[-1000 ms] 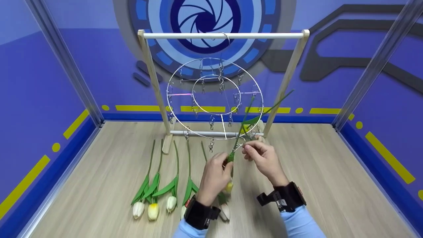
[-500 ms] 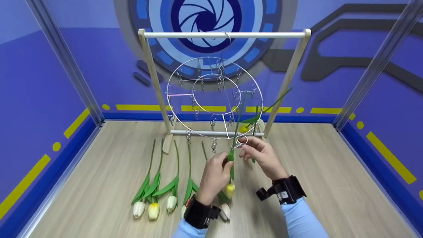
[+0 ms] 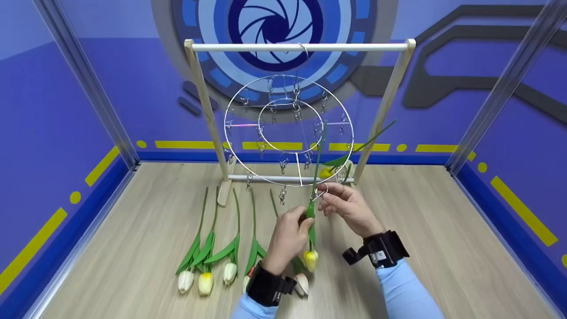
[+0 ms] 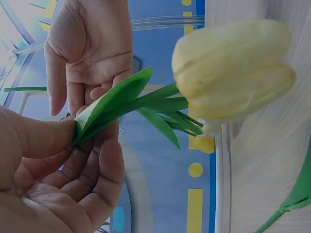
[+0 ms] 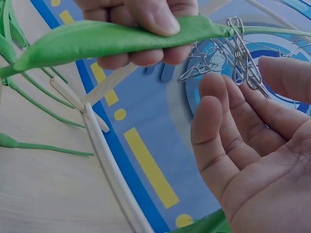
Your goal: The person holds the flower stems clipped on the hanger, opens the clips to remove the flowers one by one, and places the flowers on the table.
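My left hand (image 3: 288, 237) pinches a yellow tulip (image 3: 311, 260) by its green leaf and stem, bloom downward. In the right wrist view, a wire clip (image 5: 238, 53) sits across the stem just above the leaf. Close by, my right hand (image 3: 352, 210) has its thumb and fingers spread apart around the clip's end, index finger beside the wire. The clip belongs to a round white wire hanger (image 3: 237, 165) with several dangling clips. Another yellow tulip (image 3: 327, 173) hangs at the hanger's right side, its stem slanting up to the right.
A wooden rack (image 3: 384, 102) carries the hanger on its top bar (image 3: 248, 47). Several tulips lie in a row on the table, among them a white tulip (image 3: 186, 282) and a yellow-white tulip (image 3: 205, 283). Blue patterned walls (image 3: 88, 88) enclose the table.
My right thumb and fingers have loosened from the clip and shifted slightly left. The held tulip's stem has swung more upright, and its bloom shows more fully below my left hand.
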Available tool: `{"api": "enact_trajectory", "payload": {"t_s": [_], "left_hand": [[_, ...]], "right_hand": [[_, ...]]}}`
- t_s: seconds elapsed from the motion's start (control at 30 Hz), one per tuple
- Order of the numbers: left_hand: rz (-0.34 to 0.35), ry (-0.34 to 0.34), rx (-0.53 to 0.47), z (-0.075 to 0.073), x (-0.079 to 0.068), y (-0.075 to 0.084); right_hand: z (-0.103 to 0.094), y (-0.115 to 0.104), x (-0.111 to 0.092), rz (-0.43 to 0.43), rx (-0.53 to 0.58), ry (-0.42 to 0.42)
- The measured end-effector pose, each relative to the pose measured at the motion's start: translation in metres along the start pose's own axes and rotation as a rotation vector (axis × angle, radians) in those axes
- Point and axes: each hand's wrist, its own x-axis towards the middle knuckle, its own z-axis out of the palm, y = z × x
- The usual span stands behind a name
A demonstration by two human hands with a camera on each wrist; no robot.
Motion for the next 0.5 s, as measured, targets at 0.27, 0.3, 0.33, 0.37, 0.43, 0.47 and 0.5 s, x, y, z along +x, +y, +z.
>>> {"api": "enact_trajectory", "payload": {"t_s": [0.27,0.3,0.33,0.37,0.43,0.47,0.5], "left_hand": [[0.008,0.001,-0.013,0.0002,0.0007,-0.0002],[0.01,0.001,-0.014,0.0002,0.0007,-0.0002],[0.009,0.001,-0.015,0.0003,0.0007,-0.0004],[0.007,0.0,-0.019,0.0002,0.0006,-0.0003],[0.003,-0.005,-0.025,0.0002,0.0006,-0.0008],[0.0,-0.007,-0.028,0.0002,0.0006,-0.001],[-0.003,-0.009,-0.03,0.0002,0.0005,-0.0011]], "right_hand": [[-0.0002,0.001,0.0016,0.024,0.002,-0.039],[-0.0002,0.0011,0.0016,0.024,-0.002,-0.039],[-0.0002,0.0013,0.0016,0.024,-0.006,-0.04],[-0.0003,0.0015,0.0016,0.024,-0.007,-0.039],[-0.0007,0.0022,0.0017,0.024,-0.01,-0.036],[-0.001,0.0026,0.0017,0.023,-0.011,-0.036],[-0.0014,0.003,0.0018,0.024,-0.009,-0.034]]}}
